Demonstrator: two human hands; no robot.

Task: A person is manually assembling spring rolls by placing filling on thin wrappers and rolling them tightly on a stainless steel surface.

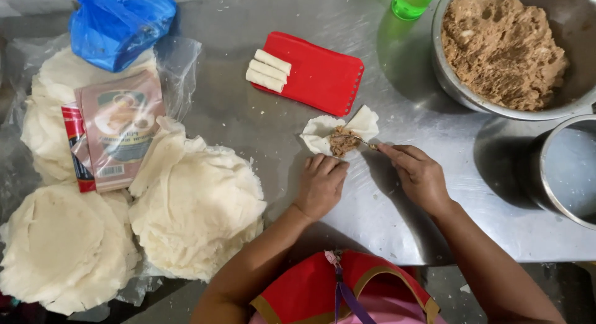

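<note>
A thin white wrapper (365, 121) lies on the steel table (397, 193) with a brown lump of filling (341, 141) on its middle. My left hand (321, 184) rests with curled fingers just below the wrapper's near edge. My right hand (419, 174) pinches a small utensil (365, 141) whose tip touches the filling. Three finished white rolls (267, 71) lie side by side on the left end of a red plastic board (326, 79).
A big metal bowl (448, 82) of brown filling (503, 48) stands at the back right, a second metal pot (562, 169) beside it. A green bottle (411, 2) is behind. Stacks of round wrappers (198, 206), printed packets (118, 128) and a blue bag (121, 23) fill the left.
</note>
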